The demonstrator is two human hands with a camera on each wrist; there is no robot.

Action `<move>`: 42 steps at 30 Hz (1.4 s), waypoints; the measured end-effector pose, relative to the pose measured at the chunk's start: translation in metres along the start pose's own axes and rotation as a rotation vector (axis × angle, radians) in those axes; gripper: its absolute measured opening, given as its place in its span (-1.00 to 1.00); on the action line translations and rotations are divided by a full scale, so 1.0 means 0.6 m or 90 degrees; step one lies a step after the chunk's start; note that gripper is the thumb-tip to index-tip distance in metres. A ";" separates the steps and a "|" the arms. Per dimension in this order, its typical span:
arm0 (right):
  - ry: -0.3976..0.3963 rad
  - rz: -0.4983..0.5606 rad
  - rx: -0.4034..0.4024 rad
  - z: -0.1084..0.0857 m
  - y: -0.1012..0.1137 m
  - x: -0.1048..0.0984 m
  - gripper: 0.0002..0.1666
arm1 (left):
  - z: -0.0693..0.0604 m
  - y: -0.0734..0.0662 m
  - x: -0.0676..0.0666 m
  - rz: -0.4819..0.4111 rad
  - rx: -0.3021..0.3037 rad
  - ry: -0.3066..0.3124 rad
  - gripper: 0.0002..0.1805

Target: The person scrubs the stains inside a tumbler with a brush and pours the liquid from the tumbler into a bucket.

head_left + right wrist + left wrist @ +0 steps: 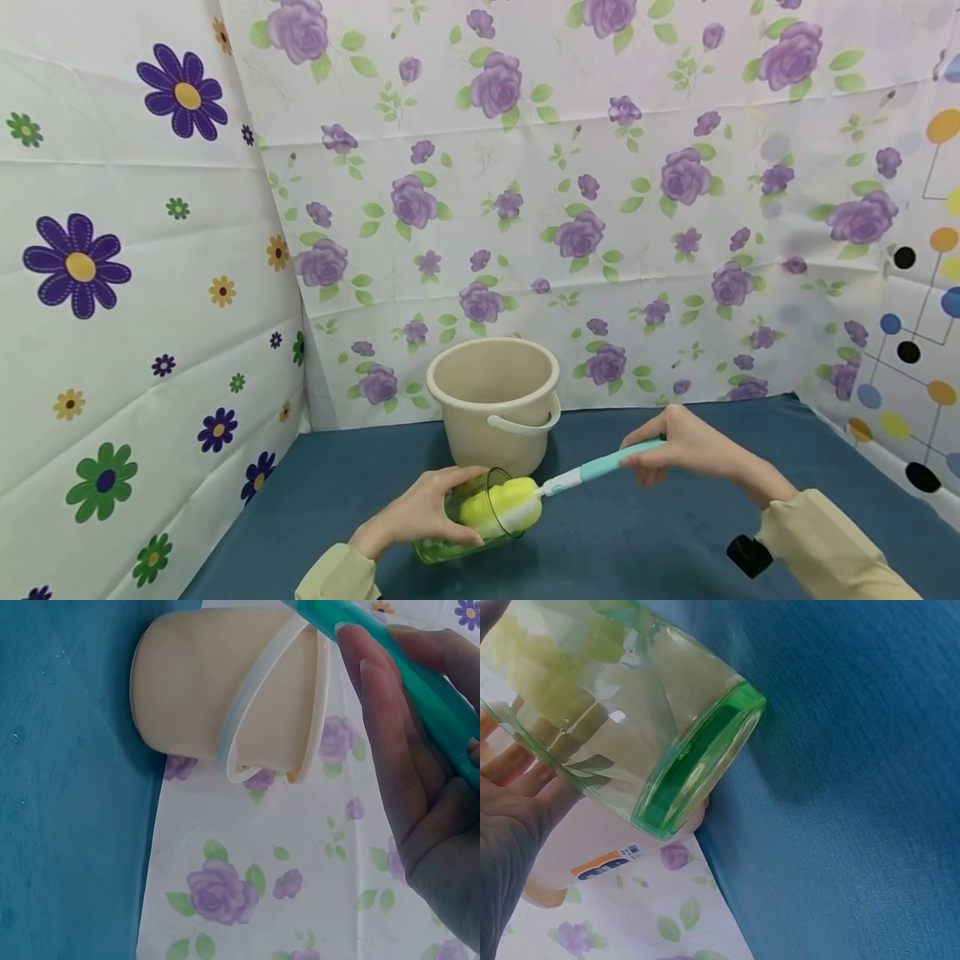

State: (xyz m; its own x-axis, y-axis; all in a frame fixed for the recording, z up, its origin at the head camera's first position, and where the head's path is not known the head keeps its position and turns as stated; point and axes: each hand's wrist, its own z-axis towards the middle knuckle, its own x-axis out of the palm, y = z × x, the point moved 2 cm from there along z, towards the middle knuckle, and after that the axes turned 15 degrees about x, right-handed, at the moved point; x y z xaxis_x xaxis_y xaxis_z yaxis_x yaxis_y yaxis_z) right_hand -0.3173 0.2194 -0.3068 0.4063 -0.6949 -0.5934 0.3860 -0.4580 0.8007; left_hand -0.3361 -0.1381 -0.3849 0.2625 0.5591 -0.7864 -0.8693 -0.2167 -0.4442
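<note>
My left hand [431, 510] grips a clear green-tinted glass [431, 550], tilted on its side with its mouth toward the right. A yellow and white sponge head [517, 504] sits partly inside the glass, its outer end sticking out at the mouth. The brush's teal handle [603, 464] slants up to my right hand [690, 446], which holds it by the far end. In the left wrist view the green base of the glass [697, 761] shows, with the left hand [514, 817] around its side. The right hand [420, 765] pinches the teal handle [420, 682] between thumb and fingers.
A beige bucket [495, 437] with a white handle [525, 427] stands behind the glass, near the back edge of the blue table [622, 542]. Patterned sheets [450, 250] hang behind and at both sides. A small black object [748, 556] shows by the right sleeve.
</note>
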 end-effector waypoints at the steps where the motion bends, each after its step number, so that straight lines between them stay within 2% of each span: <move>1: 0.004 0.002 0.001 -0.001 0.001 0.001 -0.72 | 0.000 0.000 0.000 0.001 0.000 0.001 -0.16; 7: 0.015 0.025 0.000 -0.004 0.009 0.006 -0.71 | 0.000 0.000 -0.002 0.001 0.008 0.003 -0.16; 12: 0.000 0.028 0.005 -0.002 0.015 0.008 -0.68 | 0.001 0.000 0.000 0.006 0.020 -0.002 -0.16; 21: -0.020 0.001 -0.001 0.006 0.031 0.002 -0.66 | 0.000 -0.002 0.002 -0.011 0.006 -0.004 -0.15; 29: -0.033 -0.030 0.005 0.006 0.023 -0.004 -0.64 | -0.001 -0.003 0.003 -0.009 0.004 -0.007 -0.15; 36: -0.016 -0.029 0.011 0.001 0.016 -0.007 -0.68 | -0.002 -0.003 0.002 -0.012 0.004 -0.006 -0.16; 42: 0.010 -0.018 -0.004 -0.002 0.016 -0.006 -0.71 | -0.001 -0.001 -0.001 0.000 0.000 0.000 -0.17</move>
State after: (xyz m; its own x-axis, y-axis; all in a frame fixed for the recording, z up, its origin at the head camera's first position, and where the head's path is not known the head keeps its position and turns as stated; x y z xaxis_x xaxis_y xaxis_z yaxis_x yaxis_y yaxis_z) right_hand -0.3140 0.2177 -0.2970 0.4081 -0.6734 -0.6165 0.4023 -0.4735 0.7835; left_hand -0.3353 -0.1386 -0.3845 0.2621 0.5597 -0.7862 -0.8696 -0.2162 -0.4439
